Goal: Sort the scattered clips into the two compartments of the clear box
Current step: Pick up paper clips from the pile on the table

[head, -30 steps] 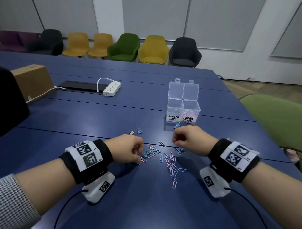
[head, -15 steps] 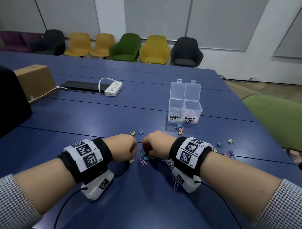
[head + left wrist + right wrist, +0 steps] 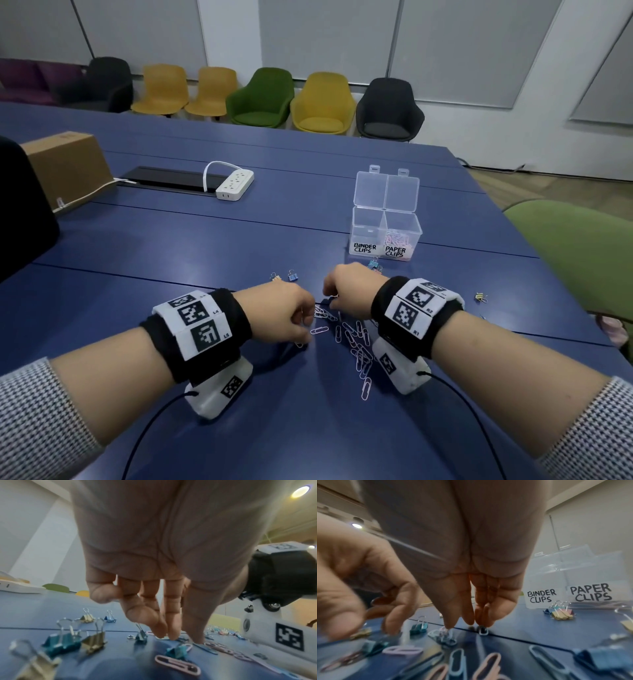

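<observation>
Several pastel paper clips (image 3: 356,342) lie in a loose pile between my wrists. My left hand (image 3: 284,315) points its fingers down, and the fingertips (image 3: 169,635) touch paper clips (image 3: 176,666) on the table. My right hand (image 3: 344,289) also points down, with its thumb (image 3: 449,624) on a small clip tangle (image 3: 443,635) and its fingers over another clip (image 3: 482,630). Neither hand lifts anything. The clear box (image 3: 363,219) stands open beyond, labelled BINDER CLIPS (image 3: 541,596) on the left and PAPER CLIPS (image 3: 590,592) on the right. Pink paper clips (image 3: 397,238) lie in its right compartment.
Binder clips are scattered: two (image 3: 282,275) left of the right hand, a cluster (image 3: 375,265) before the box, one (image 3: 480,297) far right, several (image 3: 72,641) near my left hand. A power strip (image 3: 234,185) and cardboard box (image 3: 65,164) sit far left. A green chair (image 3: 582,246) is at right.
My right hand swung left across the pile to meet the left hand, then eased slightly right and away. The left hand stayed nearly where it was, its fingers working at the clips.
</observation>
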### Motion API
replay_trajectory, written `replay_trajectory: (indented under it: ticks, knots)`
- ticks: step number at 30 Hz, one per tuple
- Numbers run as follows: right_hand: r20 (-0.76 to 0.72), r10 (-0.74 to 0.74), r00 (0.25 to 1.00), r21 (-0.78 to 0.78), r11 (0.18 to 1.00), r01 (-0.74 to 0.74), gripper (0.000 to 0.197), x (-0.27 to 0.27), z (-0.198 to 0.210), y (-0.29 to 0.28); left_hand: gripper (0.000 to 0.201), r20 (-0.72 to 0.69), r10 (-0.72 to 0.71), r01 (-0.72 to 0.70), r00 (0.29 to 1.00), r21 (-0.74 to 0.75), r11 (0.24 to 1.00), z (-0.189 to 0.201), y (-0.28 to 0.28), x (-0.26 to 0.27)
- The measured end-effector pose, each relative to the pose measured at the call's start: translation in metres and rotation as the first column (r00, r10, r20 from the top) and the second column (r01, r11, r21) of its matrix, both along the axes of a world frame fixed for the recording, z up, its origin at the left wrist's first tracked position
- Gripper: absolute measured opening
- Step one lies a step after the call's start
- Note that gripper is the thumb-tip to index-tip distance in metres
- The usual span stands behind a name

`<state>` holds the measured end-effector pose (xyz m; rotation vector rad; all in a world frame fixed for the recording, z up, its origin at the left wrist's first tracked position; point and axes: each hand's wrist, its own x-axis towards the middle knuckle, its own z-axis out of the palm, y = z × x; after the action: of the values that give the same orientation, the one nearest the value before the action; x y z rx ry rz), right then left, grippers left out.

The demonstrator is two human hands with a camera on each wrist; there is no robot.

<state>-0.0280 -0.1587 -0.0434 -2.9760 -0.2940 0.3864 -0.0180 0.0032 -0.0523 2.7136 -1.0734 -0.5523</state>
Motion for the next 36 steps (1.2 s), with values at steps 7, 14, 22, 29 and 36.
replay_trajectory:
  ticks: [7,14,22,29,36]
  knots:
    - [-0.022,0.11,0.994,0.038,0.993,-0.109,0.029,-0.013,-0.006,-0.003,0.015,0.193,0.101,-0.124,0.976,0.114,0.986,0.004,-0.005,0.011]
    - [-0.009,0.095,0.995,0.006,0.995,-0.095,0.048,-0.018,-0.009,-0.005,0.062,0.206,-0.103,0.048,0.973,0.254,0.966,0.004,-0.007,0.011]
    - [-0.015,0.092,0.996,0.014,0.996,-0.092,0.019,-0.021,-0.008,-0.005,0.05,0.218,-0.122,0.074,0.968,0.213,0.974,0.0,-0.021,0.016]
    - [-0.051,0.116,0.992,-0.073,0.99,-0.119,0.021,-0.027,-0.005,-0.013,0.024,0.172,-0.107,0.081,0.979,0.153,0.985,-0.002,-0.033,0.016]
    - [-0.12,0.091,0.988,-0.116,0.988,-0.106,0.023,-0.034,-0.005,-0.012,0.004,0.314,-0.182,0.095,0.932,0.273,0.957,0.001,-0.039,0.006]
